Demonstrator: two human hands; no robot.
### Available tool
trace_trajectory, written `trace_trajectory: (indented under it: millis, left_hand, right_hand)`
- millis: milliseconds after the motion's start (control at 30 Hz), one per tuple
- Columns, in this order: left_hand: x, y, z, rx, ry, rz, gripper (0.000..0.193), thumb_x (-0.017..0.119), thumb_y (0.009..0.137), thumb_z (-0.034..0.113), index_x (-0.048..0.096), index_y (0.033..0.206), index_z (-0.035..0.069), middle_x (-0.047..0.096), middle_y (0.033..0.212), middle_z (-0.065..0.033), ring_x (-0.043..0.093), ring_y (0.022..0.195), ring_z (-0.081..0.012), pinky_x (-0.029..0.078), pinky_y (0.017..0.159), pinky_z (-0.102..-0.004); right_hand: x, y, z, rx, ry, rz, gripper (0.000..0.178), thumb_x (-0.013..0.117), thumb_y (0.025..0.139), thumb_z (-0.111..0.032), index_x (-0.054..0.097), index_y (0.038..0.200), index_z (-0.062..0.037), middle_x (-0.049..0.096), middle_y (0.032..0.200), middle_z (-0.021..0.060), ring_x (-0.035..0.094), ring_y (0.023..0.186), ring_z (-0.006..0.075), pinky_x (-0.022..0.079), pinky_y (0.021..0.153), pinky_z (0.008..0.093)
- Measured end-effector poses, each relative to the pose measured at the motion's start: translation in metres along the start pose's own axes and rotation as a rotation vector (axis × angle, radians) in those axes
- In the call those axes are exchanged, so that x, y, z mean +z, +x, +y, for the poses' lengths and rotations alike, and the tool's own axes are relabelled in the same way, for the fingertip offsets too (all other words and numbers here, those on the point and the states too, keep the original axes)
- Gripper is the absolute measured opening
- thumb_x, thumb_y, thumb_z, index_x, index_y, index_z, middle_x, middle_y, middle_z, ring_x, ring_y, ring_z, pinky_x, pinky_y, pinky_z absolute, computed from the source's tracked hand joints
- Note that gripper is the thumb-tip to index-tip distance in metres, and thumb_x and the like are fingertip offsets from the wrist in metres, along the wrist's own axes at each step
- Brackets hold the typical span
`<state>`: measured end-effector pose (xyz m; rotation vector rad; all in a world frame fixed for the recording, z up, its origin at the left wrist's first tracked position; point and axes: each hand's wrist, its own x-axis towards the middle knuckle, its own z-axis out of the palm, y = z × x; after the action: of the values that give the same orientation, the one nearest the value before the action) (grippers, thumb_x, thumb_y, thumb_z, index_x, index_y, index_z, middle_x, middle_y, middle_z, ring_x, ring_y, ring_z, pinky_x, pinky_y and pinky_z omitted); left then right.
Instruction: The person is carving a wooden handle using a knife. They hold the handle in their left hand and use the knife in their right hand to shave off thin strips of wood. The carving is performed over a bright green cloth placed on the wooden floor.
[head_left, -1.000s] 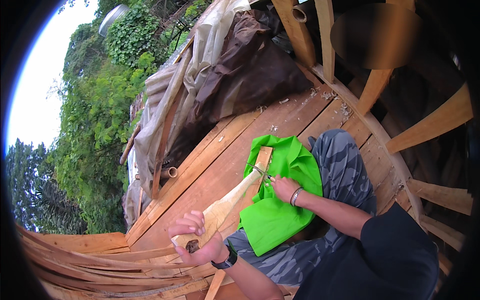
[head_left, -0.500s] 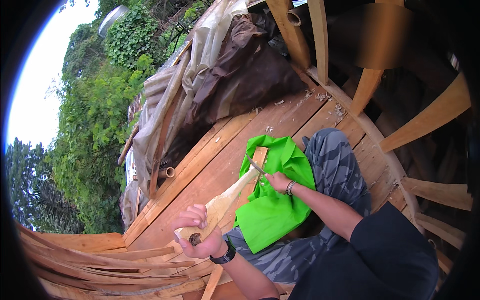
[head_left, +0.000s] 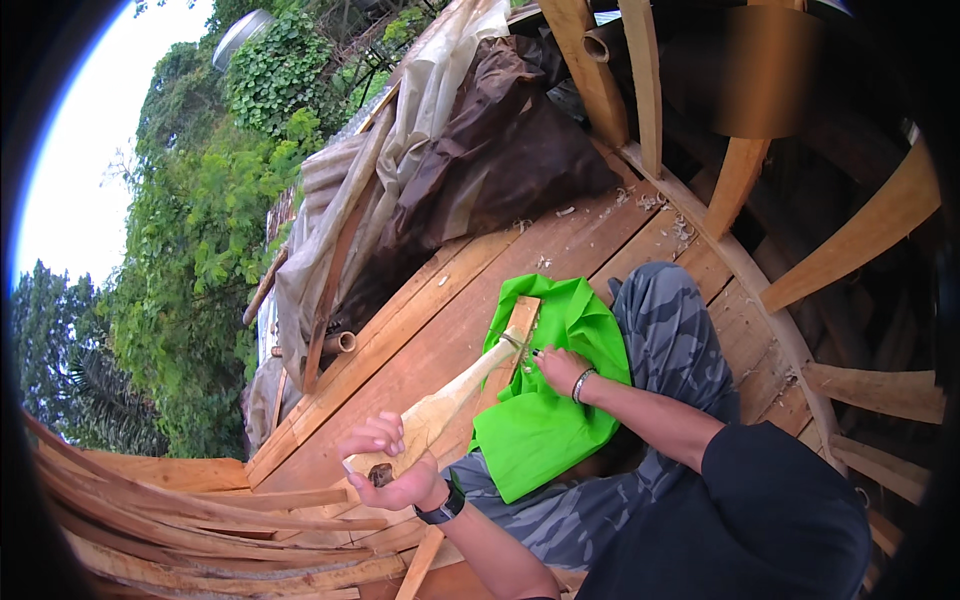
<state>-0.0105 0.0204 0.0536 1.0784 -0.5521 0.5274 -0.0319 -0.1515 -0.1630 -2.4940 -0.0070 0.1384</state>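
Observation:
A pale carved wooden piece [head_left: 440, 408], broad at one end and narrowing to a slim neck, slants across my lap. My left hand [head_left: 395, 485] curls around its broad end, where a dark brown knot shows beside the thumb. Closed on a knife [head_left: 512, 341], my right hand [head_left: 563, 374] is beside the slim end; the handle is mostly hidden in my fist, and the blade lies against the neck. Under that end is a short flat board [head_left: 523, 317], resting on a bright green cloth [head_left: 545, 440] spread over my lap.
Reddish planks [head_left: 420, 350] form the floor, with curly wood shavings [head_left: 683, 232] scattered on it. Curved wooden uprights [head_left: 738, 185] rise along the right. A brown tarp [head_left: 500, 150] is heaped at the back, near a bamboo tube [head_left: 340, 343]. Long wooden strips [head_left: 200, 540] lie at lower left.
The knife has swung from pointing up past the neck to lying across it. My right fist has turned slightly, while my left hand keeps its hold. The whole view has shifted a little.

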Motion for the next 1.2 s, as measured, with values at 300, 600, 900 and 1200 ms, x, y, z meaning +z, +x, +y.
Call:
trace_trajectory:
  millis: [300, 600, 900, 1200]
  left_hand:
    - [0.002, 0.007, 0.000, -0.008, 0.022, -0.002, 0.039, 0.038, 0.089, 0.041, 0.040, 0.073, 0.006, 0.035, 0.059, -0.0019, 0.033, 0.049, -0.0113, 0.029, 0.052, -0.0271]
    - [0.005, 0.010, -0.001, -0.016, 0.037, -0.012, 0.038, 0.038, 0.088, 0.040, 0.040, 0.072, 0.006, 0.035, 0.058, -0.0023, 0.032, 0.049, -0.0114, 0.028, 0.051, -0.0277]
    - [0.006, 0.011, 0.000, -0.044, 0.052, 0.029, 0.037, 0.039, 0.087, 0.042, 0.041, 0.073, 0.008, 0.033, 0.057, -0.0006, 0.031, 0.050, -0.0105, 0.028, 0.053, -0.0266]
    - [0.006, 0.001, 0.002, -0.028, 0.026, -0.063, 0.037, 0.038, 0.089, 0.040, 0.041, 0.074, 0.006, 0.036, 0.058, -0.0026, 0.032, 0.052, -0.0125, 0.028, 0.053, -0.0284]
  right_hand:
    - [0.022, 0.011, 0.019, 0.219, 0.232, 0.027, 0.033, 0.043, 0.097, -0.032, 0.048, 0.095, -0.0001, 0.063, 0.069, 0.0213, 0.063, 0.063, 0.0396, 0.049, 0.057, 0.0509]
    - [0.003, 0.013, -0.003, 0.235, 0.219, 0.004, 0.036, 0.043, 0.097, -0.035, 0.052, 0.096, -0.0003, 0.063, 0.073, 0.0203, 0.063, 0.067, 0.0400, 0.052, 0.059, 0.0490]
    - [0.037, 0.011, 0.012, 0.290, 0.269, -0.101, 0.033, 0.042, 0.097, -0.031, 0.051, 0.099, 0.0008, 0.064, 0.084, 0.0237, 0.065, 0.079, 0.0383, 0.051, 0.071, 0.0518]
    - [0.048, 0.024, 0.022, 0.362, 0.415, -0.050, 0.046, 0.044, 0.095, -0.043, 0.057, 0.092, 0.0011, 0.065, 0.077, 0.0239, 0.065, 0.077, 0.0389, 0.051, 0.069, 0.0499]
